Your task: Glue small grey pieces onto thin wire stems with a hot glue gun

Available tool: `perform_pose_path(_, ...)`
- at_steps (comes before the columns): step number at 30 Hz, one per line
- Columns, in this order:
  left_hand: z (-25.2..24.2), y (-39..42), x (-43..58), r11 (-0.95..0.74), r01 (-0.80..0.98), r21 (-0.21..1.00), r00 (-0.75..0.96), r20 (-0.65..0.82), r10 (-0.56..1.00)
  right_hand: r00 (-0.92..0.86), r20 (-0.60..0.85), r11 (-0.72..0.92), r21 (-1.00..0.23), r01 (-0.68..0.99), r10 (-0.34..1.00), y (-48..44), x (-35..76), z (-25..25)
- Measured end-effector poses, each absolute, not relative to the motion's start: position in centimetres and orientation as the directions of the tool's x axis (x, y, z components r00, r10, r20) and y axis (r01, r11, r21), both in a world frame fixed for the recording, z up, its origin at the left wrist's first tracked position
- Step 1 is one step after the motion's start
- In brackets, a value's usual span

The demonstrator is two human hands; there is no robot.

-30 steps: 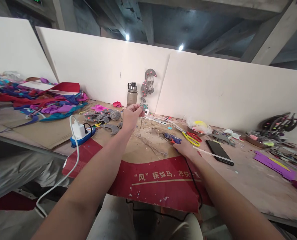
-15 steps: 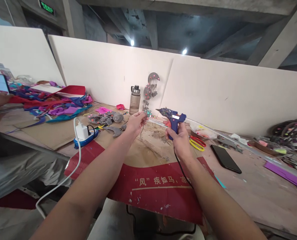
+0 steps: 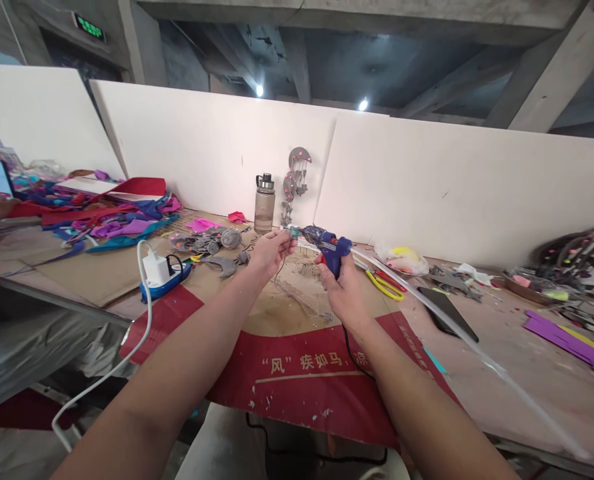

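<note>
Blue glue gun [image 3: 329,245], clear stick [image 3: 427,307] out the back, nozzle at a small teal piece [image 3: 293,233]. Your right grip [image 3: 341,290] wraps its handle; left grip [image 3: 269,252] pinches the piece w/ fingertips.

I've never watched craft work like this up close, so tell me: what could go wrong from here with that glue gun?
The glue gun points its nozzle right at the small teal piece pinched in the left hand; glue, probably hot, could reach the skin.
The long glue stick trailing from the gun in the right hand hangs above the phone and might knock it.
The black cord drops over the table edge and could snag.
</note>
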State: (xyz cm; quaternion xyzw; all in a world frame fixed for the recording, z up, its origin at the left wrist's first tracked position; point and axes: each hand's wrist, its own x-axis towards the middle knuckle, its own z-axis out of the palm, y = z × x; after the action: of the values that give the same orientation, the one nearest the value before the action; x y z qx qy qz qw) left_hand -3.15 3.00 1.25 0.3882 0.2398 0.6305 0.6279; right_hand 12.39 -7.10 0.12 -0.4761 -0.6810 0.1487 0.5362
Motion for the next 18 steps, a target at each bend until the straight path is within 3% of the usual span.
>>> perform_pose_path(18,1.56,2.1,-2.6,-0.178,-0.548,0.817,0.06,0.251,0.966,0.052,0.633,0.492,-0.649,0.581,0.773,-7.01,12.0,-0.04)
